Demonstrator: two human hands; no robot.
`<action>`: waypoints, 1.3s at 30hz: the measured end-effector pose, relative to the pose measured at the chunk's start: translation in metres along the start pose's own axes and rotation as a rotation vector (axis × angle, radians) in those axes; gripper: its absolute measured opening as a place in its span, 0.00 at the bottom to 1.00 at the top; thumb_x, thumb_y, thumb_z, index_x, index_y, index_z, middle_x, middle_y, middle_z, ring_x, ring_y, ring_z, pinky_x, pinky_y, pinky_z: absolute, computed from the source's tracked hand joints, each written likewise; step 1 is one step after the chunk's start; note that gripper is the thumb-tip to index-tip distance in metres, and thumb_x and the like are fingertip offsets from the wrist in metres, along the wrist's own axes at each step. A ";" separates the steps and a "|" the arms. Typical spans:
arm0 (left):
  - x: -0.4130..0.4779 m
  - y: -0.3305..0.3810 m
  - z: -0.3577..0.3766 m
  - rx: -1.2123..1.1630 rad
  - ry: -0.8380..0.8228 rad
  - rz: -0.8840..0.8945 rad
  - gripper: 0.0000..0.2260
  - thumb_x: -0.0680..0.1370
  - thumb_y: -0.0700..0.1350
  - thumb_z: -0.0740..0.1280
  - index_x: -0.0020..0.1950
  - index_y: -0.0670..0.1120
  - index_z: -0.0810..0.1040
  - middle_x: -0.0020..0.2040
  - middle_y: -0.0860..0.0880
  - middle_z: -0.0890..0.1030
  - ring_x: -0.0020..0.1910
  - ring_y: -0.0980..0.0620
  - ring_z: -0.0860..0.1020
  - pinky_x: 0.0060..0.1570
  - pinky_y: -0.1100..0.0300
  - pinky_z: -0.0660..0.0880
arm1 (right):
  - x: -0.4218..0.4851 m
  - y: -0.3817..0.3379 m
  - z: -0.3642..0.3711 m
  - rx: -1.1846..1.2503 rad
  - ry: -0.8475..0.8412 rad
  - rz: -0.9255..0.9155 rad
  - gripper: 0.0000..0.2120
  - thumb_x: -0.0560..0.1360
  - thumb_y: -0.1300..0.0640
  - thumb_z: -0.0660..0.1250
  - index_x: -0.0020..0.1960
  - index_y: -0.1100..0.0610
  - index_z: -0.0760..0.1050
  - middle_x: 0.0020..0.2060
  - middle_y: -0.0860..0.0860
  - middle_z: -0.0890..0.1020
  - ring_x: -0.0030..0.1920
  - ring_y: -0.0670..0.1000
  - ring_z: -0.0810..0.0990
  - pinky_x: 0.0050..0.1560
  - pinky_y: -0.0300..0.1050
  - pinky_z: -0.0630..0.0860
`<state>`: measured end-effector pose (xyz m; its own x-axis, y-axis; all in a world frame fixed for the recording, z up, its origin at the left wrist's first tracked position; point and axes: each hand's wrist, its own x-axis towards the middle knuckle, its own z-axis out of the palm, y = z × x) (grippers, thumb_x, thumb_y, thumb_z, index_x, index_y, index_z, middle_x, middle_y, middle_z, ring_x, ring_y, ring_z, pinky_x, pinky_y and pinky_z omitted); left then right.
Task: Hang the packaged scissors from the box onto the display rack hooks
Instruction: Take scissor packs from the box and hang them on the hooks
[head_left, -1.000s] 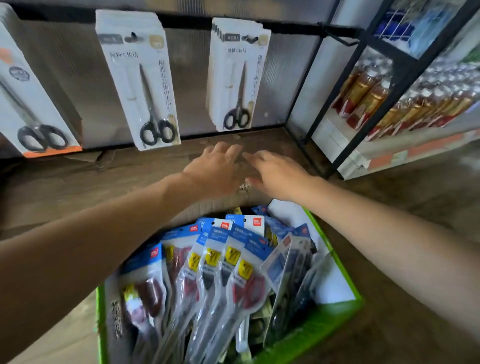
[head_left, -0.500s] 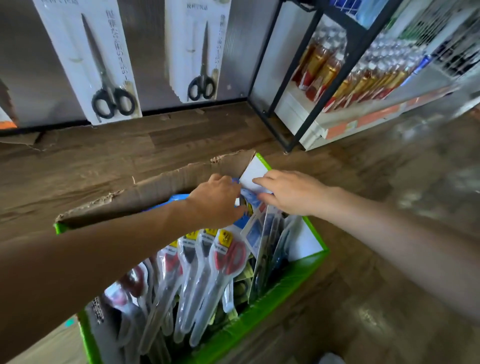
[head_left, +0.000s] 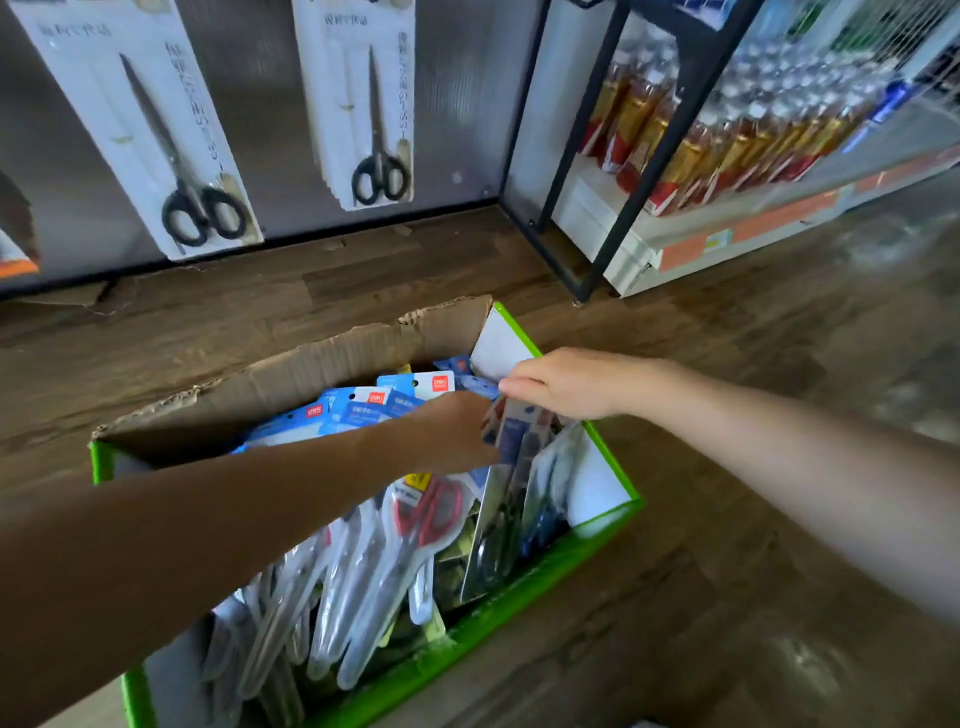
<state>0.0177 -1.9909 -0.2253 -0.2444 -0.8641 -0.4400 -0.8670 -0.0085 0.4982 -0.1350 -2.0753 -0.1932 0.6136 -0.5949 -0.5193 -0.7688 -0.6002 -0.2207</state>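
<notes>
Scissor packs (head_left: 426, 512) piled in box (head_left: 467, 642), frame centre. Right hand (head_left: 569, 384) pinches top of upright pack (head_left: 514, 436) at box's 2 o'clock side. Left hand (head_left: 452, 431) against same pack, fingers hidden, grip unclear. Hung scissors (head_left: 374, 109) at 12 o'clock, bottles (head_left: 675, 130) at 2.

Scissor packs (head_left: 363, 571) in box (head_left: 322, 364); apparently bottles (head_left: 670, 130) right.

A wood-plank floor (head_left: 727, 519) spreads from four to eight o'clock. At two o'clock a black metal shelf frame (head_left: 675, 140) holds rows of amber drink bottles (head_left: 727, 150) on a white shelf (head_left: 639, 254) edged with an orange price strip (head_left: 779, 221). Wire mesh (head_left: 904, 31) shows at one o'clock.
</notes>
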 end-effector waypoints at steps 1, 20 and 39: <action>0.003 0.002 0.001 -0.026 0.018 -0.046 0.08 0.79 0.48 0.67 0.52 0.45 0.76 0.47 0.47 0.77 0.46 0.49 0.76 0.43 0.62 0.68 | -0.002 0.006 0.001 0.047 0.010 -0.002 0.21 0.82 0.38 0.50 0.53 0.52 0.74 0.49 0.49 0.80 0.51 0.52 0.77 0.55 0.53 0.74; 0.006 -0.022 -0.038 -0.612 0.068 -0.222 0.08 0.74 0.35 0.72 0.47 0.46 0.78 0.44 0.43 0.83 0.41 0.48 0.82 0.38 0.61 0.81 | -0.020 0.034 0.003 0.228 0.217 -0.169 0.02 0.79 0.58 0.67 0.49 0.53 0.78 0.49 0.46 0.78 0.51 0.46 0.77 0.54 0.45 0.74; -0.004 -0.050 -0.058 -0.836 0.200 -0.207 0.06 0.77 0.47 0.70 0.52 0.46 0.80 0.46 0.44 0.85 0.44 0.48 0.85 0.42 0.56 0.82 | 0.019 0.010 -0.003 1.044 0.474 0.148 0.07 0.77 0.57 0.69 0.51 0.49 0.72 0.51 0.53 0.81 0.52 0.50 0.83 0.51 0.52 0.82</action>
<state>0.0869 -2.0166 -0.2053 0.0312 -0.8756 -0.4819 -0.2648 -0.4722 0.8408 -0.1307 -2.0943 -0.2031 0.3413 -0.8961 -0.2837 -0.4774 0.0947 -0.8735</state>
